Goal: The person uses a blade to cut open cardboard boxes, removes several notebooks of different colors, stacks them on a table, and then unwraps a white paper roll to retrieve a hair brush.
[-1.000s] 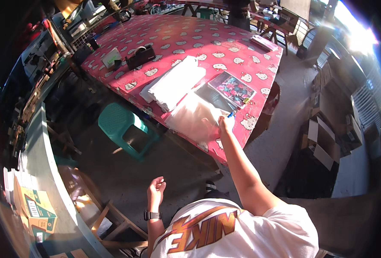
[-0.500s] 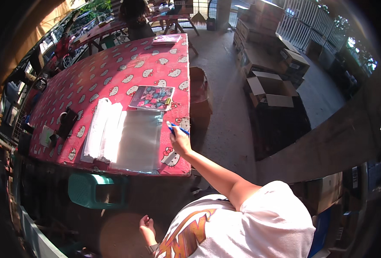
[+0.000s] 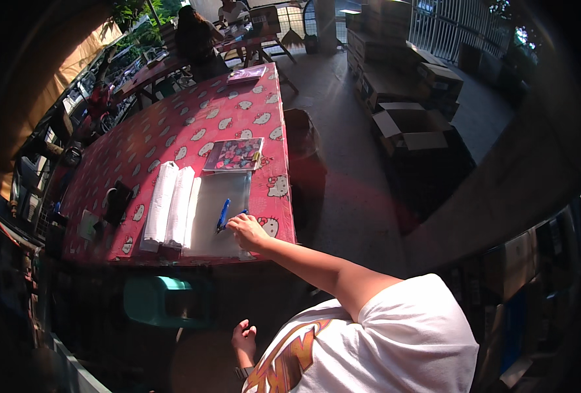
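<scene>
Right hand (image 3: 246, 230) over near right part of clear plastic sheets (image 3: 222, 187), fingertips bunched at blue tool (image 3: 224, 213); cannot tell whether clamped on it or only touching
Blue tool above plastic sheets, toward near edge of pink patterned worktop (image 3: 166, 141)
White bundles (image 3: 160, 203) side by side just left of sheets; floral-patterned pack (image 3: 233, 154) just beyond sheets
Left hand (image 3: 243, 338) low, well apart from worktop, fingers loosely curled, cannot tell whether anything sits inside
Green stool (image 3: 148, 301) beside worktop's near edge; open cardboard box (image 3: 425, 140) well off to right
</scene>
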Available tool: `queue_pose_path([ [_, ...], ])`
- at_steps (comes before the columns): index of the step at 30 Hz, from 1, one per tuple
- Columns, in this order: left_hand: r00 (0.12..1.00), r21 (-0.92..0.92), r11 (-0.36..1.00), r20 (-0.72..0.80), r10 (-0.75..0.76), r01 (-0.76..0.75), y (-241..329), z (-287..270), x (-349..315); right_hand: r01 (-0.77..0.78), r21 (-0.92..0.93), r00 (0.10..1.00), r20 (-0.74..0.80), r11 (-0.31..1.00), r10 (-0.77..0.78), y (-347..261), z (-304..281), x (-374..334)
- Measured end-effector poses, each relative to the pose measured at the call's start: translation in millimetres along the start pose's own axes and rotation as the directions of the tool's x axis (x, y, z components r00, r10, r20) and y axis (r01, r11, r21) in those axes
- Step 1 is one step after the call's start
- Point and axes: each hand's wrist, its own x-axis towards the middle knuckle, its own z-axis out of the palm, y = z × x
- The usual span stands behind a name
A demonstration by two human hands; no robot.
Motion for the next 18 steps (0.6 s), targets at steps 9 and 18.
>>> queue_pose_path([
  [9, 0.896, 0.234, 0.928, 0.407, 0.176, -0.289, -64, 11, -52, -0.447, 0.139, 0.890, 0.170, 0.884, 0.423, -15, -127, -237],
  [18, 0.527, 0.222, 0.716, 0.817, 0.234, -0.662, 7, 66, -68, 0.037, 0.752, 0.990, -0.115, 0.658, 0.077, -231, -416, -272],
])
